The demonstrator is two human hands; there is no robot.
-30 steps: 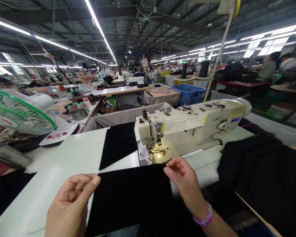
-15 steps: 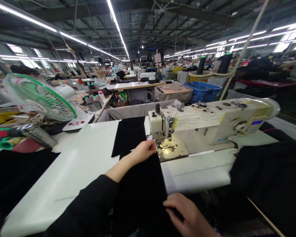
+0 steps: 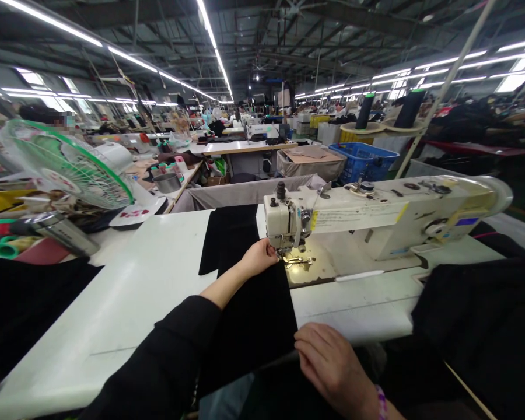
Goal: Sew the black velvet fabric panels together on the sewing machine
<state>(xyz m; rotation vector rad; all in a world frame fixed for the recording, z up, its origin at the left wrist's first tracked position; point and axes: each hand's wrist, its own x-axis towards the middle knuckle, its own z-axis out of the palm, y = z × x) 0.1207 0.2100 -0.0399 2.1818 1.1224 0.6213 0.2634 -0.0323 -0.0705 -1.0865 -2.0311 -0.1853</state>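
Black fabric (image 3: 254, 326) lies across the white sewing table, its near end hanging over the front edge towards my lap. Beside the needle area of the sewing machine (image 3: 284, 221), my left hand (image 3: 261, 258) is closed, fingers curled at the fabric's right edge close to the presser foot. My right hand (image 3: 335, 364) pinches the same edge nearer to me, just off the table's front. The fingertips of the left hand are partly hidden behind its knuckles. Beyond the left hand, a further black fabric part (image 3: 231, 233) lies flat on the table.
A green-rimmed fan (image 3: 70, 166) and a metal flask (image 3: 63, 232) stand at left, near dark cloth (image 3: 30, 309). More black cloth (image 3: 481, 326) is heaped at right. Thread cones (image 3: 364, 111) stand behind the machine, near a blue basket (image 3: 365, 163).
The black fabric has slid forward, and its near edge now shows above my lap. My right hand has moved slightly forward with its fingers closer together. The left hand stays by the presser foot.
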